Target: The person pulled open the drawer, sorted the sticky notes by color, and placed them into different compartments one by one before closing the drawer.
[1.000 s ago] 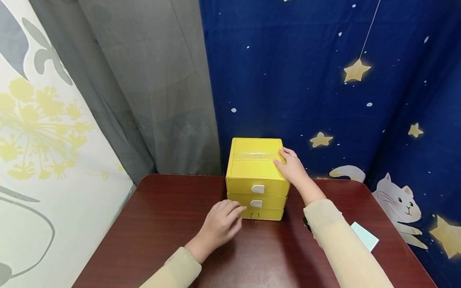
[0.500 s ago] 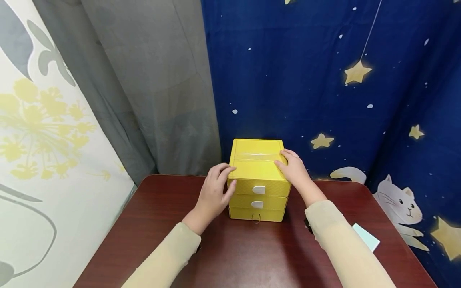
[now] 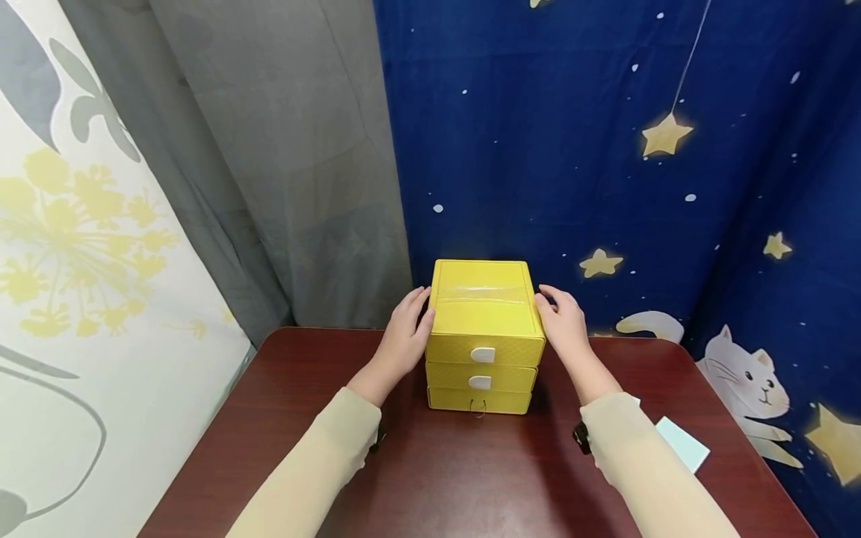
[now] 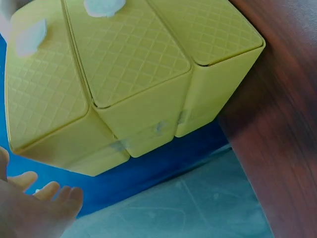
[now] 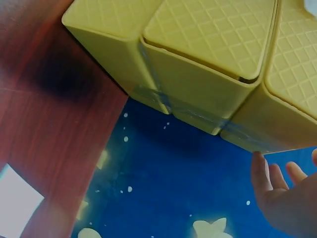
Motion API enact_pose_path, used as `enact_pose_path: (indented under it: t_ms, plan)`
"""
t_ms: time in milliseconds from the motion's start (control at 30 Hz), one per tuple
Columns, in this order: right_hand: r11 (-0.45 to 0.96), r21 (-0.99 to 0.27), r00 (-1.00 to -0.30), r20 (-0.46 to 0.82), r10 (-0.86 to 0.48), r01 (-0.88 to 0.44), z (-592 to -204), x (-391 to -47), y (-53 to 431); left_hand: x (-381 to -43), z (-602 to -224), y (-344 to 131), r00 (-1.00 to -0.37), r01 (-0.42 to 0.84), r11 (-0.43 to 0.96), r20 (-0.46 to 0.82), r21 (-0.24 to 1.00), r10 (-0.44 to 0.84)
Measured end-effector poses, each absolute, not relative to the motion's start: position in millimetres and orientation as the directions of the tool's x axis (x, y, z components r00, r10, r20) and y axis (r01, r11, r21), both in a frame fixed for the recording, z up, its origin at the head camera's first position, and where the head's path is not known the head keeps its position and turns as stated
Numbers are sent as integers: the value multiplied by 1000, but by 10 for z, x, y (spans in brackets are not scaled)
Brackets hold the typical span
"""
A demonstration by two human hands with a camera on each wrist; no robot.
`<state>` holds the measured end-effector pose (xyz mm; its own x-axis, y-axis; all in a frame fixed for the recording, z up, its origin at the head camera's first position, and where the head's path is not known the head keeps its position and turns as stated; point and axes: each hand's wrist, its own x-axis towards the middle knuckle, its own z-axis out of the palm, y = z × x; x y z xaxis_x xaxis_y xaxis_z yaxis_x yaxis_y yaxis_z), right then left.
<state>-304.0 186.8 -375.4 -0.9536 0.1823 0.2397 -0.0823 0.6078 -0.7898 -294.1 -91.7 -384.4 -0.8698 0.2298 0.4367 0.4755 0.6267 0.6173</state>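
Note:
A yellow drawer box (image 3: 480, 317) made of three stacked drawers stands at the back of the table. White tabs (image 3: 482, 355) mark the upper two drawer fronts, and a thin wire loop (image 3: 478, 406) hangs on the lowest. Tape (image 3: 480, 294) crosses its top and runs down both sides. My left hand (image 3: 402, 338) is at the upper left side, with extended fingers near the top edge. At the opposite side, my right hand (image 3: 566, 329) has its fingers along the upper right edge. Both wrist views show relaxed fingers beside the box: left hand (image 4: 42, 206), right hand (image 5: 285, 193).
The dark red wooden table (image 3: 464, 478) ends just behind the box, against a grey curtain (image 3: 303, 187) and a blue star-patterned curtain (image 3: 538, 149). A pale blue card (image 3: 682, 444) lies on the table's right, partly behind my right sleeve (image 3: 646, 456).
My left hand has risen from low in front of the box to its upper left side. My right hand has slid off the top to the right side. The box stays in place.

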Motion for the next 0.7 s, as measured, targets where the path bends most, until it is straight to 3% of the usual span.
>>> enact_pose_path:
  t_ms: [200, 400, 567, 700]
  plan:
    - [430, -899, -932, 221, 287, -80, -3956, -2855, 1936, -3040, -3781, -899, -893, 444, 631, 375, 636, 250]
    - [131, -991, -928, 31, 371, 20, -4195, -2616, 1931, -3109, -3729, -866, -906, 422, 715, 294, 557, 306]
    - [-73, -991, -934, -128, 335, 109, -4408, -2376, 1923, -3139, -3690, -852, -911, 412, 758, 218, 506, 350]
    - [-140, -976, -939, -202, 277, 169, -4628, -2185, 1885, -3151, -3654, -834, -911, 409, 771, 170, 489, 375]
